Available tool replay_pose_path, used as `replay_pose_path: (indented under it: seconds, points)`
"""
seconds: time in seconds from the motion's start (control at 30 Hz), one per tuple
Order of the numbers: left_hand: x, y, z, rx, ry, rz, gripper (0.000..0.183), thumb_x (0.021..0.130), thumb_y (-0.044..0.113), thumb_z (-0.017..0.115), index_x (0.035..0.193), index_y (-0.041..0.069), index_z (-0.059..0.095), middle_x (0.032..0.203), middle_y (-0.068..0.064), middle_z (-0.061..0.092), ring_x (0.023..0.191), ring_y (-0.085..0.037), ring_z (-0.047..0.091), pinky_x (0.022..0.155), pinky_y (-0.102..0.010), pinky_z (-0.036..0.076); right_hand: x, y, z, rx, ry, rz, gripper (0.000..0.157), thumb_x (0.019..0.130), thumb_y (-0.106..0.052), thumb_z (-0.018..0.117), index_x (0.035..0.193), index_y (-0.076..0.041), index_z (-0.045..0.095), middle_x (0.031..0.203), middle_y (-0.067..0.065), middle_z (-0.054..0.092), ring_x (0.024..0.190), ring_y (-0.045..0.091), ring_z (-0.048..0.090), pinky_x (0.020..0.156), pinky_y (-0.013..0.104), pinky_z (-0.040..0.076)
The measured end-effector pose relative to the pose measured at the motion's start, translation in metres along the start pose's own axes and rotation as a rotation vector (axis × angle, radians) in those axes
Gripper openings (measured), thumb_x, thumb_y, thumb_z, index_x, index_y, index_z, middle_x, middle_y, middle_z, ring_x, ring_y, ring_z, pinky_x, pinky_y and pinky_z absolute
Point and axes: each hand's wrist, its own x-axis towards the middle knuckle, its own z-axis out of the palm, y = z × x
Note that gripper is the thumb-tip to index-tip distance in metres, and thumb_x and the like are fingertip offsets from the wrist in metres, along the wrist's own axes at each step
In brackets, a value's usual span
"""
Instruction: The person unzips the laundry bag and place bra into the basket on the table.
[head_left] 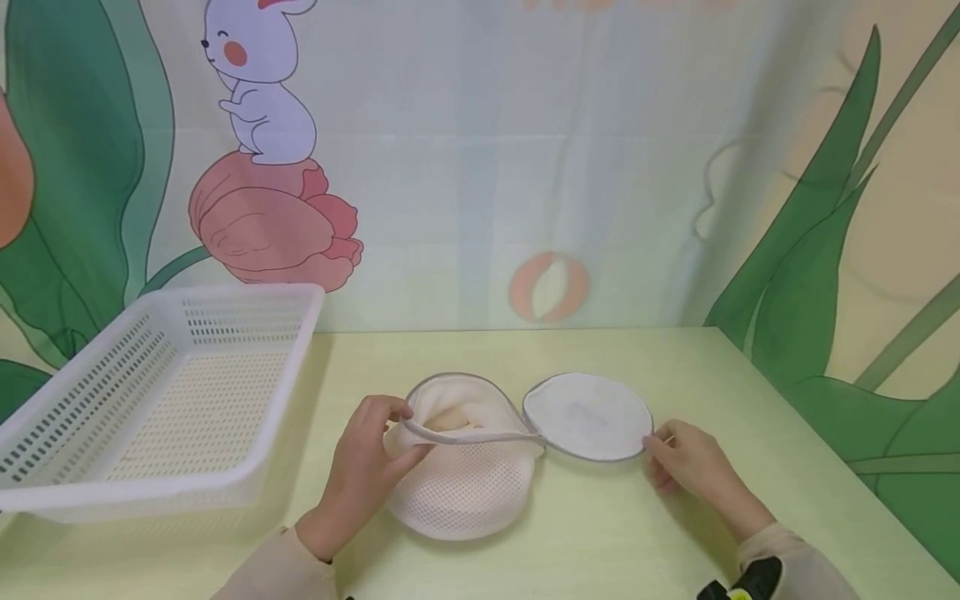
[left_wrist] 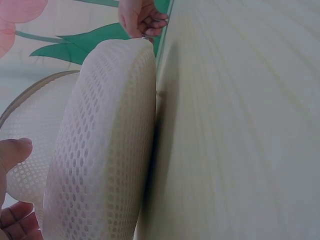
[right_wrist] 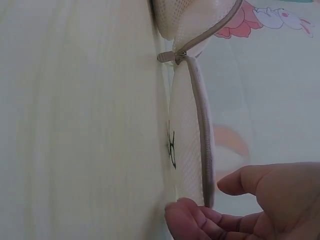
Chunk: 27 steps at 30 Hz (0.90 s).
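Observation:
A white mesh laundry bag (head_left: 465, 487) lies on the table with its round zippered mouth open and a cream lining or cloth inside. My left hand (head_left: 363, 462) pinches the rim at the mouth's left side, its thumb (left_wrist: 17, 150) lying against the mesh. To the right, the round lid (head_left: 588, 417) is folded out flat, joined to the bag near the zipper pull (right_wrist: 166, 57). My right hand (head_left: 690, 462) holds the lid's outer edge between thumb and curled fingers (right_wrist: 187, 220). Dark marks show on the lid's lower face in the right wrist view.
A white plastic basket (head_left: 258, 467) with slotted walls stands on the left of the pale yellow table (head_left: 757, 417). Behind the table hangs a printed backdrop (head_left: 450, 167) with a rabbit, flowers and leaves.

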Motion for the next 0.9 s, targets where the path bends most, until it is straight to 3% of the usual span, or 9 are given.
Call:
replay_pose_path:
  seconds: [0.17,0.47,0.9]
  points:
    - [0.001,0.002,0.001,0.007,-0.006,-0.012,0.049,0.059,0.002,0.089,0.095,0.004,0.056,0.096,-0.007,0.058,0.086,-0.022,0.058,0.069,-0.034,0.052,-0.002,-0.004,-0.007,-0.110,0.018,-0.007,0.023,0.097,-0.020,0.052,0.091,0.002,0.054,0.069,0.006,0.059,0.056,0.017,0.056,0.052,0.030,0.048]
    - [0.003,0.004,0.000,0.007,-0.005,-0.021,0.048,0.061,0.004,0.089,0.095,0.004,0.056,0.094,-0.007,0.058,0.085,-0.021,0.058,0.068,-0.035,0.053,-0.008,-0.018,-0.013,-0.157,0.068,-0.058,0.022,0.096,-0.020,0.054,0.095,0.002,0.054,0.068,0.005,0.057,0.055,0.016,0.053,0.050,0.030,0.043]
    - [0.003,0.006,0.000,0.008,-0.013,-0.027,0.047,0.061,0.003,0.089,0.095,0.004,0.055,0.094,-0.007,0.059,0.084,-0.023,0.059,0.067,-0.034,0.053,-0.019,-0.050,-0.007,-0.029,0.072,-0.136,0.022,0.095,-0.020,0.057,0.097,0.001,0.056,0.078,0.008,0.066,0.062,0.015,0.060,0.054,0.029,0.052]
